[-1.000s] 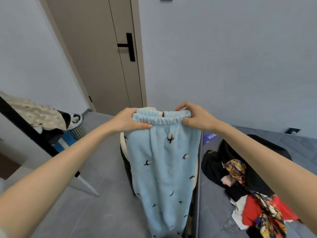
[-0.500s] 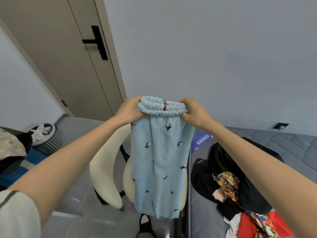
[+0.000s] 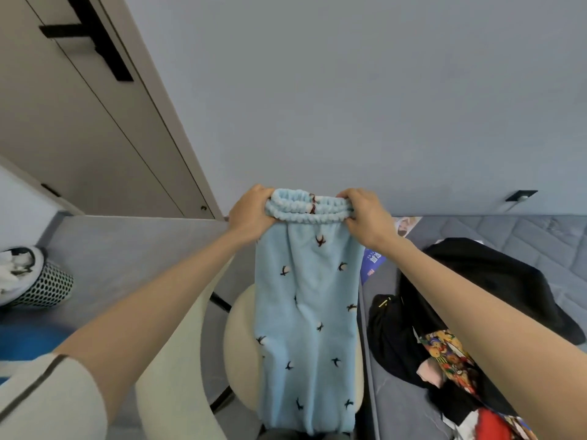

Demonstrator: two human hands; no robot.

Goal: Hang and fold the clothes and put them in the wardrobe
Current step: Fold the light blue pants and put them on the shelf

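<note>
Light blue fleece pants (image 3: 306, 315) with small dark bird motifs hang straight down in front of me, held up by the elastic waistband. My left hand (image 3: 251, 214) grips the waistband's left end and my right hand (image 3: 365, 217) grips its right end, both arms stretched forward. The pant legs lie together and their hems reach near the bottom of the view. A heap of other clothes (image 3: 451, 354) lies on the grey bed (image 3: 540, 239) to the right: black garments, a colourful patterned piece and something red.
A cream chair (image 3: 178, 385) stands directly below the hanging pants. A mesh laundry basket (image 3: 38, 281) sits on the floor at the left. A beige door (image 3: 82, 122) with a black handle is at the upper left; a blue booklet (image 3: 373, 260) lies on the bed edge.
The pants have been lifted higher and further forward, so the hems now hang clear above the chair. The view has swung left to right, and the door has moved toward the upper left.
</note>
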